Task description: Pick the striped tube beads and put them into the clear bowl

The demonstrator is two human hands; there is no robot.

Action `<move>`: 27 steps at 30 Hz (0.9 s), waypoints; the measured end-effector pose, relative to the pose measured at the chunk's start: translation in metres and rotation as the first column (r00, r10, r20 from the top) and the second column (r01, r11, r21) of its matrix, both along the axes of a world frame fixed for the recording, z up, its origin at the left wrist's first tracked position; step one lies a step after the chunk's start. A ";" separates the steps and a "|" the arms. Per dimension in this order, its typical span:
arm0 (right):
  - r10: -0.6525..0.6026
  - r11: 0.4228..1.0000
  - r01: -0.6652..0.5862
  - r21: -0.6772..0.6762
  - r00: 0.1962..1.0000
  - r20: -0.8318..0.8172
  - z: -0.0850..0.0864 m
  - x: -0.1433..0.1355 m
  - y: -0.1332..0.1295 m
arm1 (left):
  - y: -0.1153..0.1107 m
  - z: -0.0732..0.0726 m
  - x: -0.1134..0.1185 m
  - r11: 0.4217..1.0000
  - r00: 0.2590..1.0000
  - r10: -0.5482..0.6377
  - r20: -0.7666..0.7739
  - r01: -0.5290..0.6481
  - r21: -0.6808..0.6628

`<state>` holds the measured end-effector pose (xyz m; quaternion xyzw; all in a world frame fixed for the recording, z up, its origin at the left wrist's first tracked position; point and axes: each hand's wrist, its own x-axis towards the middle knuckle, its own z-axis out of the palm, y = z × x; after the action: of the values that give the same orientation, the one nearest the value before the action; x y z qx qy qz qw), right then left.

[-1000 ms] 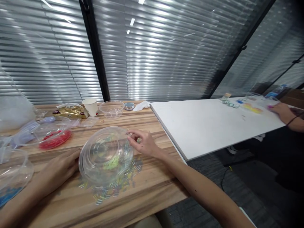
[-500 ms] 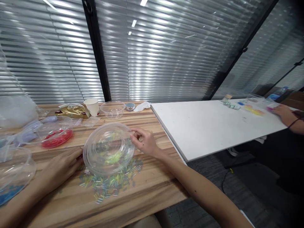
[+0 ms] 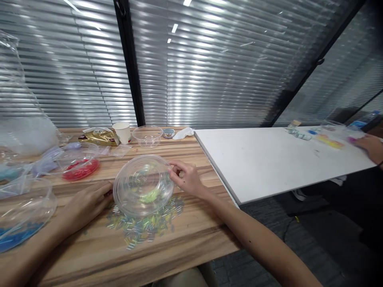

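Observation:
A clear round plastic bowl (image 3: 140, 184) stands tilted over the wooden table, its round face towards me. Yellow-green bits (image 3: 149, 195) show in it or through it. My right hand (image 3: 186, 176) pinches the rim on the right side between thumb and fingers. At the left edge of the bowl, my left hand (image 3: 89, 201) has its fingers curled against the rim; their tips are partly hidden. Small shiny translucent tube-like pieces (image 3: 146, 227) in yellow, green and bluish tones lie spread on the wood in front of and beneath the bowl.
To the left are clear containers with red pieces (image 3: 80, 169) and blue pieces (image 3: 20, 235). Behind stand a gold packet (image 3: 100, 138), a paper cup (image 3: 122, 132) and another clear bowl (image 3: 148, 136). A white table (image 3: 254, 159) adjoins at right, with another person's hand (image 3: 369, 145).
The whole view has shifted slightly, so things appear a little further right. Both hands stay at the bowl, which keeps nearly the same tilt.

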<state>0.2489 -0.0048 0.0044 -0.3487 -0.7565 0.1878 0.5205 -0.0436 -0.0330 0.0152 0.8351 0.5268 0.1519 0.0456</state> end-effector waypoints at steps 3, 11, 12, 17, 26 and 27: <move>0.001 1.000 -0.001 0.017 1.000 0.004 0.000 0.000 0.000 | 0.001 -0.003 -0.003 0.998 0.997 -0.065 -0.029 0.065 -0.002; -0.005 0.999 0.003 0.048 0.999 0.050 0.002 0.001 -0.001 | 0.002 -0.006 -0.006 0.997 0.995 -0.075 -0.072 0.074 -0.018; -0.003 0.998 -0.001 0.057 0.998 0.060 0.001 0.001 0.000 | 0.002 -0.007 -0.007 0.997 0.994 -0.066 -0.082 0.063 -0.033; 0.003 0.994 -0.014 0.111 0.996 0.093 0.000 0.002 0.001 | 0.003 -0.010 -0.010 0.996 0.994 -0.043 -0.102 0.034 -0.088; 0.014 0.988 -0.032 0.149 0.993 0.120 0.002 0.004 0.001 | 0.006 -0.014 -0.012 0.995 0.994 -0.053 -0.093 0.045 -0.089; 0.014 0.988 -0.032 0.151 0.993 0.120 0.002 0.004 0.001 | 0.007 -0.014 -0.012 0.995 0.994 -0.053 -0.093 0.045 -0.085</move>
<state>0.2527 -0.0038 0.0069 -0.3096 -0.8021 0.1145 0.4977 -0.0561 -0.0264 0.0014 0.8513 0.5137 0.0891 0.0588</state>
